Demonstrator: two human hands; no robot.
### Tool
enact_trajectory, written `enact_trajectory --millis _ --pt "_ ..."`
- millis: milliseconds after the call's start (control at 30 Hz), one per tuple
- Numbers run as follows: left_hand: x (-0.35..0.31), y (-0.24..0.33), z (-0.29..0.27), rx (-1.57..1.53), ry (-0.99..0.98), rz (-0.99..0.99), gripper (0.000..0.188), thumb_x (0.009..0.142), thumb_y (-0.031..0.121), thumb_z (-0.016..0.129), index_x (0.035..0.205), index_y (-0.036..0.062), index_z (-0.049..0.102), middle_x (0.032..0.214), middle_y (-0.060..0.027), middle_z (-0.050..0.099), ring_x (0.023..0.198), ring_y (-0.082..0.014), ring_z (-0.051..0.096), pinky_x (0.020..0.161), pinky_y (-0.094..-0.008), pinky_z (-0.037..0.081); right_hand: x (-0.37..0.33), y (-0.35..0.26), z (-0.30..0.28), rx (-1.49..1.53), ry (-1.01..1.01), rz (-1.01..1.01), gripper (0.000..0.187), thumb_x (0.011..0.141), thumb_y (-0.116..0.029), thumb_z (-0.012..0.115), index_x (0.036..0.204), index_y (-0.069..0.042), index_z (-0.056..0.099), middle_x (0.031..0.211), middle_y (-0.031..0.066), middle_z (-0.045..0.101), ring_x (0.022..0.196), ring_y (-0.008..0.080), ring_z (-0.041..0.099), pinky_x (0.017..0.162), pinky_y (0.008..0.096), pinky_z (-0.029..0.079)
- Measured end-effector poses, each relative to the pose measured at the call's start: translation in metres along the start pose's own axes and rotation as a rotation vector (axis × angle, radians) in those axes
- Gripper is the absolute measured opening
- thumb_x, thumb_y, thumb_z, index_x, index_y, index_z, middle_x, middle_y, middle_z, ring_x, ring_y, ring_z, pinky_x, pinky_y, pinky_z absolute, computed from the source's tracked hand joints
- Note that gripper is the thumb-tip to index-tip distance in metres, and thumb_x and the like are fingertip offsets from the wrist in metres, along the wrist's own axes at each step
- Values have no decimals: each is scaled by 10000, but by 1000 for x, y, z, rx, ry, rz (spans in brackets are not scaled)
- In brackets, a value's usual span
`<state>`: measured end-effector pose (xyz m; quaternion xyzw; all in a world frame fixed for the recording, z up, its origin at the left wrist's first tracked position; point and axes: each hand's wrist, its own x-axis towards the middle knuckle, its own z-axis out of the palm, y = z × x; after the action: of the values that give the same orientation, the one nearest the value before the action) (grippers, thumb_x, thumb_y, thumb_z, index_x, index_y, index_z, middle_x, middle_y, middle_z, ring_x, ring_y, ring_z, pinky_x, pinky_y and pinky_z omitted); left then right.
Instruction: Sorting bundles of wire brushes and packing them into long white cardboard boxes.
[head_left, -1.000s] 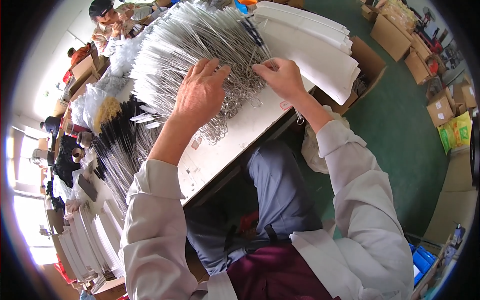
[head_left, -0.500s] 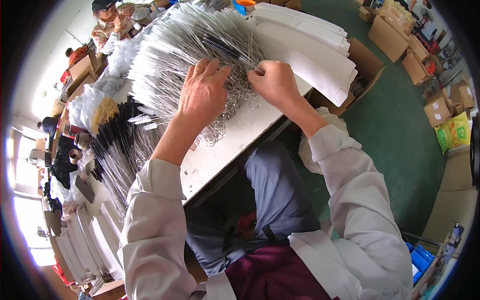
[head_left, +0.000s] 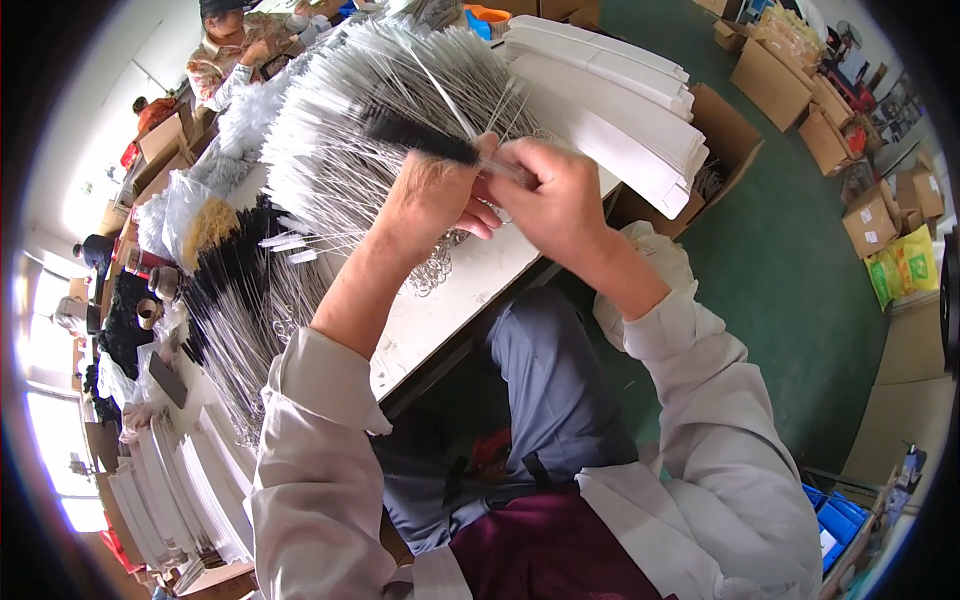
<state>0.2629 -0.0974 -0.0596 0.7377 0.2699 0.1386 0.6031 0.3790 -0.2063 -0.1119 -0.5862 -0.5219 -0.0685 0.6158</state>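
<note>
My left hand (head_left: 432, 197) and my right hand (head_left: 553, 190) meet at the near right side of a large heap of white-bristled wire tube brushes (head_left: 340, 130). Between them they grip a few tube brushes: a black-bristled one (head_left: 425, 137), blurred by motion, points left over the back of my left hand, and a white one (head_left: 436, 75) points up and away. My right fist closes round their handle ends, which are mostly hidden. My left thumb presses near the handles, its other fingers curled below. Looped wire ends (head_left: 432, 272) lie beneath my left wrist.
Black-bristled brushes (head_left: 235, 290) lie left of my left forearm on the white table (head_left: 425, 335). White folded cardboard (head_left: 610, 110) is stacked at the far right, by an open carton (head_left: 725, 130). Another person (head_left: 235, 55) sits at the far left. An orange container (head_left: 488, 18) stands behind.
My left hand has left the heap, moving right to meet my right hand. A black and a white tube brush are now raised between them. The other person's hands have lowered.
</note>
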Motion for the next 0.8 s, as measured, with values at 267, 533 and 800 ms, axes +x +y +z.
enact_trajectory --millis 267,533,800 --pt "-31 -16 -4 -114 -85 -172 362 1012 283 610 918 -56 696 796 -131 701 639 -176 690 535 -291 582 -44 -11 7 40 -129 -78 103 848 -84 742 883 -11 679 772 138 650 679 340 661 591 404 513" --pt "-67 -41 -23 -76 -93 -236 279 987 197 634 994 -79 676 726 -123 669 571 -172 676 532 -277 572 -72 -2 12 324 -135 421 286 1011 -275 646 970 -2 717 715 22 674 564 19 468 496 223 357" --pt "-119 -61 -21 10 -192 -162 317 982 90 632 1224 -113 611 786 -97 679 641 -117 656 579 -250 547 -62 -9 19 855 -151 952 501 1071 -447 496 1131 35 622 921 192 718 432 45 334 393 221 260"
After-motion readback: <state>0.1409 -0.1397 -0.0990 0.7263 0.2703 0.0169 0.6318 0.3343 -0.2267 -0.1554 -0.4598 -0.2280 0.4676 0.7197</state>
